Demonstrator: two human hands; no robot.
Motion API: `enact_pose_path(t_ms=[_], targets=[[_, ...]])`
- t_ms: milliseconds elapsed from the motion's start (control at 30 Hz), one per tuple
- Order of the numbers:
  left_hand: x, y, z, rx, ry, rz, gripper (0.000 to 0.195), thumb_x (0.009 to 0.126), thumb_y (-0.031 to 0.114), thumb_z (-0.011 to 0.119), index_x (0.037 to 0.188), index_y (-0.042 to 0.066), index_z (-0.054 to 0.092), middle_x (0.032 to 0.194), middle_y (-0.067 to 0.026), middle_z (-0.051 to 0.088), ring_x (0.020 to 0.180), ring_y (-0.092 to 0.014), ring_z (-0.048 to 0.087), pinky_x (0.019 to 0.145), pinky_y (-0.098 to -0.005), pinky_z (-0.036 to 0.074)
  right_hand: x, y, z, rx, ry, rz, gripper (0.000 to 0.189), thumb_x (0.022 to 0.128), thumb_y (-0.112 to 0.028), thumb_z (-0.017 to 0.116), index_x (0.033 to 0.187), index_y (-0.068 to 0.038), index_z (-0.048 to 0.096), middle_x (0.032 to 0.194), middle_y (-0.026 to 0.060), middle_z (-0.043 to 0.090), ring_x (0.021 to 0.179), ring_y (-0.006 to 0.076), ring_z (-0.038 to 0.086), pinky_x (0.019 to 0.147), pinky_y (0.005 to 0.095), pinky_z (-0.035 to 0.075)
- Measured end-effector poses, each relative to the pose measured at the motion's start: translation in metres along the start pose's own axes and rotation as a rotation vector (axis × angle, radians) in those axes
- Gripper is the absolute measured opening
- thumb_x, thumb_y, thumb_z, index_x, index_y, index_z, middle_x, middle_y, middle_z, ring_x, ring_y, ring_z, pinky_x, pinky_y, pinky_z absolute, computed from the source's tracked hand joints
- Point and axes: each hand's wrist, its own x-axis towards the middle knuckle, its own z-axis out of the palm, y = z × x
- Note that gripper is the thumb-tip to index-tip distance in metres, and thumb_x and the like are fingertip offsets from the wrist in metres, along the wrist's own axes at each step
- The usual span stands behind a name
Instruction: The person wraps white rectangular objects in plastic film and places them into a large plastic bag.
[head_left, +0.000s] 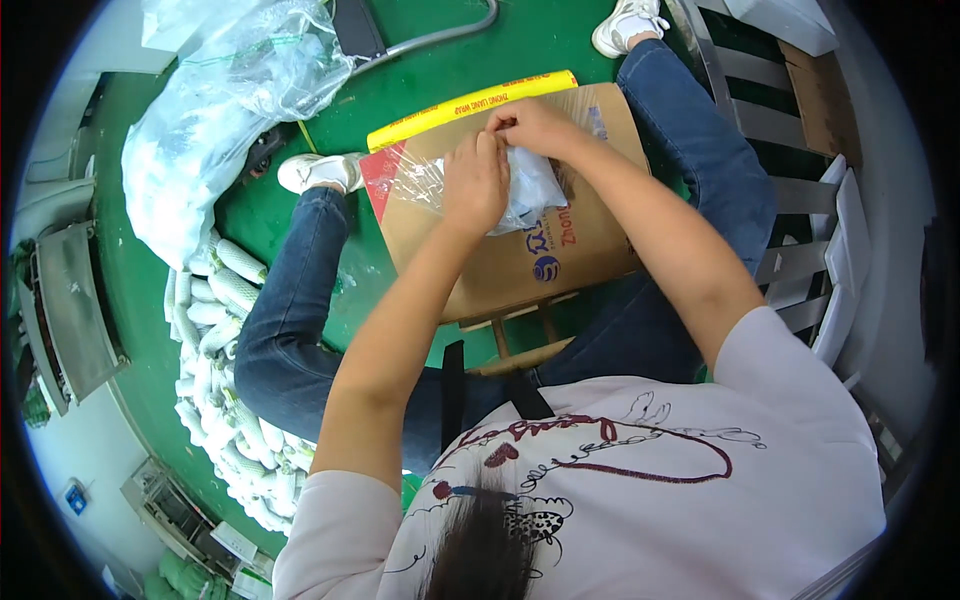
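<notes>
A small stack of clear plastic bags (534, 187), with something pale showing through, lies on the upright cardboard box (480, 277) between my knees. My left hand (476, 184) rests over its left part, back upward and fingers curled at its upper edge. My right hand (536, 127) comes in from the right, and its thumb and fingertips meet beside my left fingertips at that same edge. What exactly lies between the fingertips is too small to tell. Loose clear film (420, 180) stretches out to the left of my left hand.
Behind the box's far edge is a yellow printed tube or carton (472, 109). A large clear bag of white foam netting (202, 135) stands at upper left. Netted green-white vegetables (225, 360) are heaped by my left leg. A slatted metal rack (795, 195) is at right.
</notes>
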Motion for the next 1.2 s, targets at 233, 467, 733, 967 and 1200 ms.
enact_pose_path(t_ms=[233, 467, 733, 967, 1200], targets=[[0.017, -0.007, -0.001, 0.001, -0.054, -0.015, 0.016, 0.086, 0.016, 0.056, 0.099, 0.006, 0.054, 0.095, -0.0144, 0.057, 0.089, -0.034, 0.057, 0.076, -0.0470, 0.042, -0.047, -0.022, 0.016, 0.316, 0.466, 0.129, 0.033, 0.088, -0.015, 0.065, 0.118, -0.001, 0.061, 0.103, 0.0153, 0.070, 0.098, 0.0252, 0.067, 0.086, 0.0355, 0.052], [0.033, -0.060, 0.009, -0.581, -0.069, -0.269, 0.030, 0.091, 0.012, 0.053, 0.119, 0.004, 0.055, 0.115, -0.0137, 0.060, 0.112, -0.027, 0.054, 0.096, -0.0406, 0.043, -0.084, -0.050, 0.050, -0.905, 0.112, -0.451, 0.098, 0.064, -0.035, 0.085, 0.146, -0.011, 0.036, 0.147, 0.0246, 0.034, 0.139, 0.0402, 0.032, 0.110, 0.0565, 0.030], [-0.051, -0.018, -0.081, -0.721, 0.020, -0.294, 0.048, 0.096, 0.019, 0.054, 0.138, -0.001, 0.041, 0.129, -0.0163, 0.055, 0.128, -0.027, 0.047, 0.108, -0.0377, 0.035, -0.017, -0.078, 0.009, -0.721, -0.357, -0.135, 0.071, 0.064, -0.040, 0.079, 0.121, -0.002, 0.060, 0.094, 0.0149, 0.067, 0.090, 0.0333, 0.066, 0.079, 0.0400, 0.053], [-0.030, -0.008, -0.046, -0.465, 0.049, -0.449, 0.048, 0.099, 0.034, 0.050, 0.141, 0.011, 0.041, 0.105, -0.0306, 0.063, 0.098, -0.049, 0.061, 0.081, -0.0502, 0.049, 0.019, -0.057, 0.010, -0.728, -0.593, 0.034, 0.059, 0.075, -0.050, 0.074, 0.105, 0.000, 0.068, 0.111, 0.0232, 0.063, 0.097, 0.0360, 0.062, 0.082, 0.0411, 0.050], [0.023, -0.052, -0.027, -0.092, -0.338, -0.457, 0.039, 0.099, 0.029, 0.044, 0.112, -0.003, 0.062, 0.111, -0.0285, 0.064, 0.102, -0.042, 0.062, 0.090, -0.0486, 0.048, -0.061, -0.062, 0.029, -0.839, 0.043, -0.425, 0.077, 0.076, -0.028, 0.075, 0.139, -0.001, 0.041, 0.129, 0.0227, 0.054, 0.120, 0.0369, 0.052, 0.098, 0.0460, 0.045]])
